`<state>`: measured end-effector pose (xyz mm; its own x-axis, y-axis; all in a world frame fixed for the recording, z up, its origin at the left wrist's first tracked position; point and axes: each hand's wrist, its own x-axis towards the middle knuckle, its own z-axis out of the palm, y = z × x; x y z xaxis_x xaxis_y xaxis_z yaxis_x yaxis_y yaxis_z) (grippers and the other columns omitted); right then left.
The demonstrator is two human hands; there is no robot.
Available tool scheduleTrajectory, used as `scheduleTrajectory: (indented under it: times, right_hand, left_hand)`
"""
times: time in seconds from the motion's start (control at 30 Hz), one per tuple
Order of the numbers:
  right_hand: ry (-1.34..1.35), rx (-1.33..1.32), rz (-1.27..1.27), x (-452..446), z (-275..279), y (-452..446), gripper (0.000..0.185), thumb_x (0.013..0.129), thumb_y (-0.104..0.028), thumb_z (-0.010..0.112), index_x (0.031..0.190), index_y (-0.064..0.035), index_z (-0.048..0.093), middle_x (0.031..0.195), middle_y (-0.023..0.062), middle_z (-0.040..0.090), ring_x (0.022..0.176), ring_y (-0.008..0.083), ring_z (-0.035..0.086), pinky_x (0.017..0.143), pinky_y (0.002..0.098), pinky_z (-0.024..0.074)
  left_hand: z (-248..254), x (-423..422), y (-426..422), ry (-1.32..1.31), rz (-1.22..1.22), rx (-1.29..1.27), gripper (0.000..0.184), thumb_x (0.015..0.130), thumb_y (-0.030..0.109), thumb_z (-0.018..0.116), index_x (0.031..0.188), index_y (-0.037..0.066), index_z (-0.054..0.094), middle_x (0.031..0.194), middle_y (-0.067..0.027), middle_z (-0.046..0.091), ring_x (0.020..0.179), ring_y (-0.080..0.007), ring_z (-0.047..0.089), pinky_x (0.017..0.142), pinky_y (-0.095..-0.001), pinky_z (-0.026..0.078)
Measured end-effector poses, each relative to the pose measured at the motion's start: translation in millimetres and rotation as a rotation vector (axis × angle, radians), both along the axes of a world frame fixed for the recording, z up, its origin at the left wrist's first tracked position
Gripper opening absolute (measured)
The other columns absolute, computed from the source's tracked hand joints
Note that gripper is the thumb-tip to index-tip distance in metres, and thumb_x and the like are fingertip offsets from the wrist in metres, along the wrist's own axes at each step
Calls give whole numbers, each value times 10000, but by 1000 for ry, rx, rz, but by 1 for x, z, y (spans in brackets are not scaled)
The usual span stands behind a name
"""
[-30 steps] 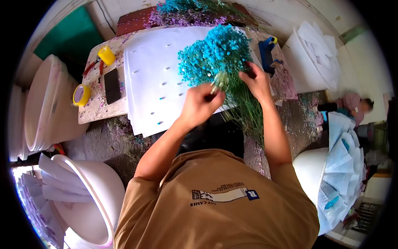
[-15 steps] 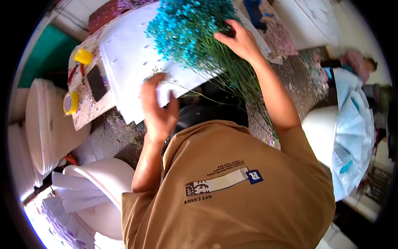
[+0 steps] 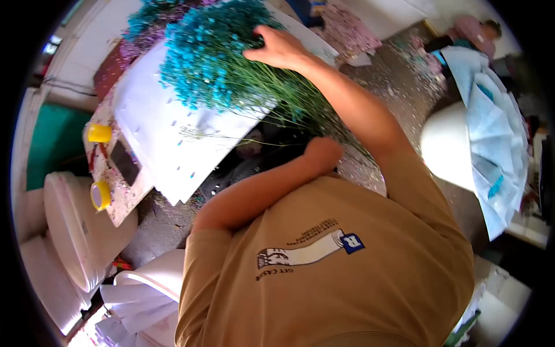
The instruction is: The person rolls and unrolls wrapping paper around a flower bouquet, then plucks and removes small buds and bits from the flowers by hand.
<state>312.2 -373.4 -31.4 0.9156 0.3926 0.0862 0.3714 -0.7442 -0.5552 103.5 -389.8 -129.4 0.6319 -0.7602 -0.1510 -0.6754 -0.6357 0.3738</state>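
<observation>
A large bunch of small turquoise-blue flowers (image 3: pixel 205 55) lies on white paper sheets (image 3: pixel 173 139) on the table, its thin green stems (image 3: pixel 289 95) reaching toward my body. On the upper part of the bunch rests my right hand (image 3: pixel 277 49), thumb and fingers apart, touching blooms and stems. My left hand (image 3: pixel 324 154) is across my front beside the lower stem ends, rounded like a fist. Its fingertips are hidden, so what it holds does not show. A loose pale sprig (image 3: pixel 196 133) lies across the paper below the blooms.
Left on the table are yellow tape rolls (image 3: pixel 100 195) and a dark phone (image 3: pixel 124 162). Purple and blue flowers (image 3: pixel 141 34) lie behind the paper. White tubs (image 3: pixel 78 231) stand at left; a white bin with pale blue wrapping (image 3: pixel 491 139) is at right. Another person (image 3: pixel 471 34) sits far right.
My left hand has moved from the paper's near edge rightward to the lower stems, and its fingers have closed. My right hand stays on the bunch. The view has shifted.
</observation>
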Motion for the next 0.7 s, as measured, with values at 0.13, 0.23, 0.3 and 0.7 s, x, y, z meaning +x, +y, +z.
scheduleTrajectory:
  times: [0.13,0.23,0.3,0.7]
  right_hand:
    - [-14,110,31,10,-13,-2,836,775,-566,738,1358,-8,520,1091,199,696,959,313,689,830,424,522]
    - [29,94,17,6,-2,-1,820,792,-554,737,1359,-5,513,1100,199,689,971,308,679,839,415,515]
    - [9,102,17,4,-3,-2,818,795,-553,735,1360,-5,512,1109,203,686,981,311,675,846,413,514]
    - [44,67,3,-3,2,-1,869,801,-585,719,1392,5,479,1135,196,674,1008,318,668,860,411,517]
  left_hand:
    - [-11,3,-6,-35,-21,-63,121,783,169,627,783,88,718,775,-119,706,685,-304,695,564,-466,543]
    - [-6,-2,-5,-36,-19,-84,132,790,180,622,809,81,706,750,-128,697,663,-311,689,535,-469,521]
    - [-2,0,-10,73,19,-70,168,818,214,607,882,81,689,702,-131,672,656,-309,681,528,-468,500]
    - [19,-8,-15,172,65,-13,261,785,268,645,1006,147,717,758,-146,694,720,-332,689,603,-468,523]
